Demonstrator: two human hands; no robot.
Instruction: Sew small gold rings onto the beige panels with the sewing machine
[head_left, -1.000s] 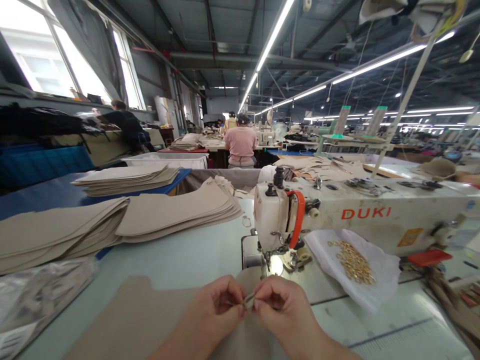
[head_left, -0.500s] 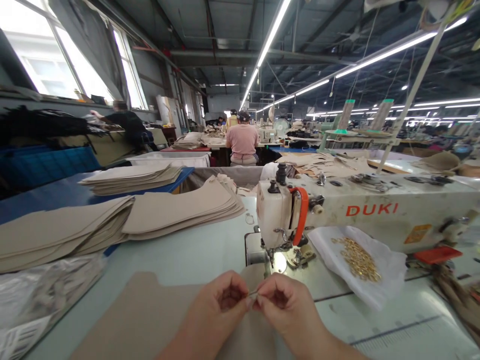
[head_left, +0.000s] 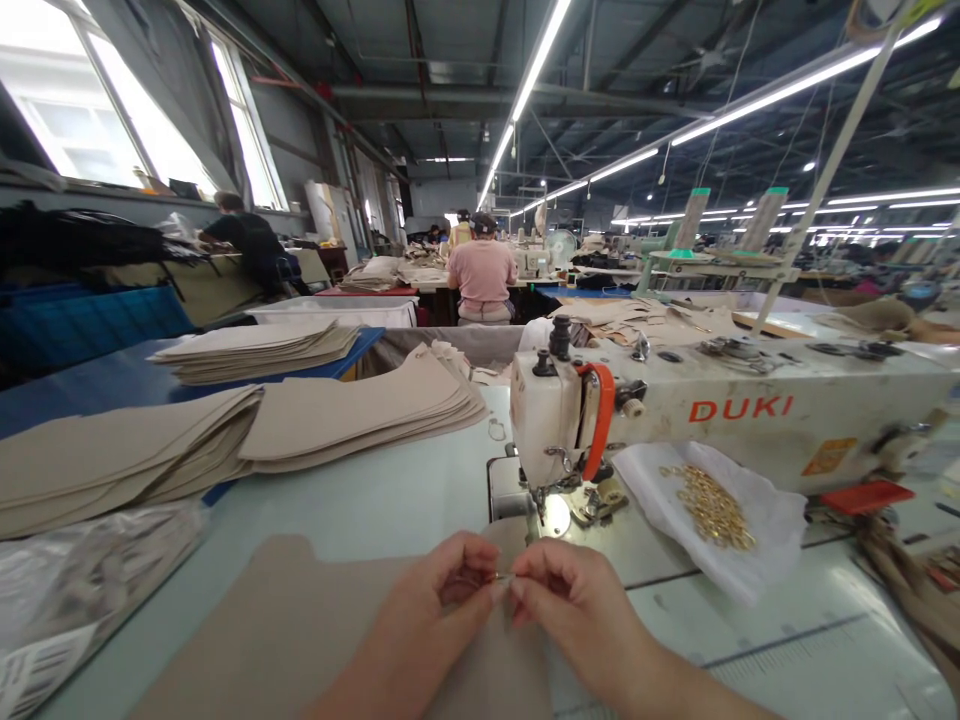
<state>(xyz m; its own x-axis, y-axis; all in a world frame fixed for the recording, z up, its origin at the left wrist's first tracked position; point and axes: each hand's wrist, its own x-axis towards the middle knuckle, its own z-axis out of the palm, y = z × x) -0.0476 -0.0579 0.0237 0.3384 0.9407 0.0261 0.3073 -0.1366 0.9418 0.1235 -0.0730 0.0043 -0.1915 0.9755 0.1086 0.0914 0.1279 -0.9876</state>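
Note:
My left hand (head_left: 442, 600) is closed in a pinch, fingertips and thumb on one end of a small thin piece (head_left: 502, 576) with a gold glint. Its exact kind is too small to make out. The other end is pinched by my right hand (head_left: 574, 595), thumb against fingers. Both hands are over a flat beige panel (head_left: 300, 610) on the table, just in front of the sewing machine's (head_left: 551, 430) needle area. Part of the panel reaches up beside the needle plate. To the right, a white cloth or sheet (head_left: 780, 520) bears a heap of small gold metal pieces (head_left: 712, 508).
Stacks of beige panels (head_left: 360, 415) lie on the left of the table, with a clear plastic bag (head_left: 97, 570) at the near left. A red pad (head_left: 866, 497) lies under the machine arm. Other people sit further back, one in a pink shirt (head_left: 484, 272).
My hands stay together with the small piece between them. The fingers have shifted slightly, with the right fingertips higher. The whole view has moved a little.

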